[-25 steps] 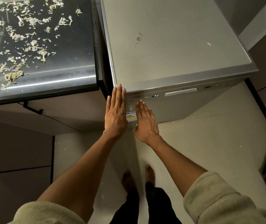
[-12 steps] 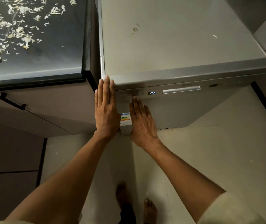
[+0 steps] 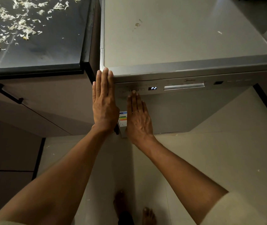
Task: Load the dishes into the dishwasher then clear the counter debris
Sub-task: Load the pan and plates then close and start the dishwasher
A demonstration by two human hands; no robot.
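Note:
A silver freestanding dishwasher stands closed in front of me, its display reading P2 beside a recessed door handle. My left hand lies flat with straight fingers against the dishwasher's front left corner, fingertips at the top edge. My right hand is flat too, its fingertips touching the row of buttons on the control panel. Pale vegetable scraps lie scattered over the dark counter at the upper left. No dishes are in view.
A brown cabinet with a black bar handle sits under the counter. An energy label shows between my hands. Pale tiled floor spreads to the right, and my bare feet stand below.
The view has shifted closer and to the right, so less of the counter shows. My right fingertips moved up onto the panel buttons. My left hand stays at the corner.

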